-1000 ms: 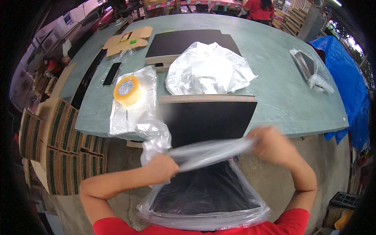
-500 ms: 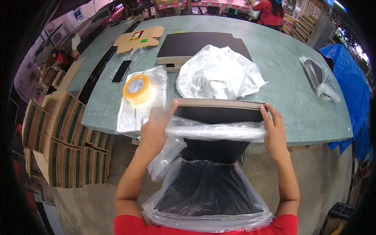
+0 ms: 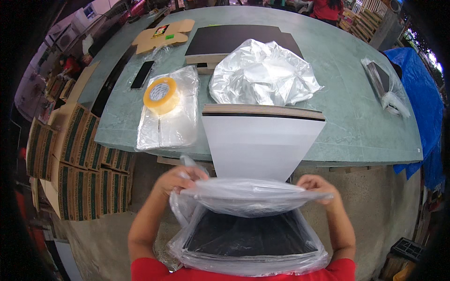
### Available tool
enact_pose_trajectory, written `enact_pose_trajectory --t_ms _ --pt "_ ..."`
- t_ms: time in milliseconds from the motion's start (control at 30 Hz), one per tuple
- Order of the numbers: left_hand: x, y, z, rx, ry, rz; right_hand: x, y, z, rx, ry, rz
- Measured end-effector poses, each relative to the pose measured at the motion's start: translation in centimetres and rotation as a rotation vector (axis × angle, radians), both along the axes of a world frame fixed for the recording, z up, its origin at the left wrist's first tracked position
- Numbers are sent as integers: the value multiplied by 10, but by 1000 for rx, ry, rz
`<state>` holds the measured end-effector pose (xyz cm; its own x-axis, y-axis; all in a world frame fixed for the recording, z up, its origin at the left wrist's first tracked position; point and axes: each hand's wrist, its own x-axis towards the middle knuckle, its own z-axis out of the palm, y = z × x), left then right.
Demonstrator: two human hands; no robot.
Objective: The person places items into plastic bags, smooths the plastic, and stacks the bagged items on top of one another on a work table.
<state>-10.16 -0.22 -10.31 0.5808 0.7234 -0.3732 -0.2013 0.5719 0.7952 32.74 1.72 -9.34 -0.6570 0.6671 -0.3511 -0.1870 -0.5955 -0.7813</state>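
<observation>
L hand (image 3: 179,180), R hand (image 3: 313,181) lower vs prev, grip clamped on clear bag (image 3: 253,199); green-label cartons (image 3: 71,189)

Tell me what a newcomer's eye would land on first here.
Probably the crumpled silvery plastic mid-table, shining against the green tabletop. Nearer, clear plastic stretches between left hand and right hand, before a white board face. A yellow tape roll at left and blue tarp at far right likely come next.

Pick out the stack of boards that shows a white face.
The stack just beyond the held clear plastic: its front is white, while the far stack and the bagged stack at the bottom show black faces.
</observation>
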Motion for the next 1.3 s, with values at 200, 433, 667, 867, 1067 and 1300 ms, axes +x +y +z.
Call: enact_pose_trajectory --t_ms 200,433,667,867,1067,1300 --pt "37 -19 -115 -253 186 181 -13 -19 -160 -309 -247 -446" --pt "55 -9 -189 119 600 194 -27 -22 -226 253 -1217 -423" --pt "39 5 21 553 891 157 -16 -9 -23 482 -721 -327" --pt "126 -24 91 676 200 -584 -76 -21 32 718 160 933" --pt "124 -1 -100 678 869 -261 -55 -15 -103 615 -816 725" --pt "173 45 68 1002 246 357 -106 14 30 460 -382 258"
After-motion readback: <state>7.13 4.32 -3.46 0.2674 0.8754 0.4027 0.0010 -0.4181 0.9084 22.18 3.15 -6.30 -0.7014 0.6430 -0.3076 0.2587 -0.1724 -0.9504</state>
